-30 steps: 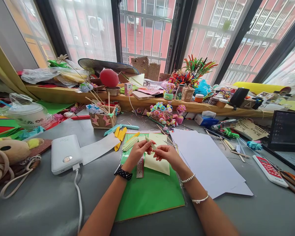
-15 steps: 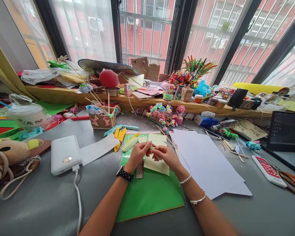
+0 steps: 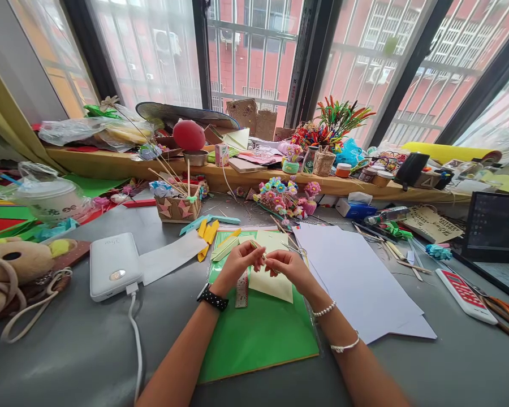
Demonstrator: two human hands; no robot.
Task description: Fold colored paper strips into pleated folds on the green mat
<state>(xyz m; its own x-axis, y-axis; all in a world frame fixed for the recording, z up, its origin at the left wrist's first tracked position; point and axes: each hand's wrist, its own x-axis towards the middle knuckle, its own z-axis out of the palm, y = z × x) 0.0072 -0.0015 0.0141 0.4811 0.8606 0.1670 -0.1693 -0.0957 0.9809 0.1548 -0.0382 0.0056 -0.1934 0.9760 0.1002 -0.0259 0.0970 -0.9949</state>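
My left hand (image 3: 243, 262) and my right hand (image 3: 287, 267) meet over the green paper pack (image 3: 258, 339), pinching a small folded strip of pale yellow paper (image 3: 254, 245) between the fingertips. Most of the strip is hidden by the fingers. Beneath the hands lies a pale yellow sheet (image 3: 275, 287), with a small ruler (image 3: 241, 291) beside it under my left wrist. Folded pale yellow pieces (image 3: 224, 249) rest just beyond my left hand. A pair of scissors (image 3: 296, 247) lies past my right hand.
White sheets (image 3: 360, 277) spread to the right. At left are a white power bank (image 3: 115, 265) with a cable and folded yellow strips (image 3: 207, 237). A cardboard box with sticks (image 3: 178, 206) and crocheted flowers (image 3: 277, 195) stand behind. A calculator (image 3: 466, 297) and laptop (image 3: 496, 232) are far right.
My hands have drawn slightly apart and the fingers have shifted around the paper strip, one end of which now shows above my left fingers. The view has moved slightly.
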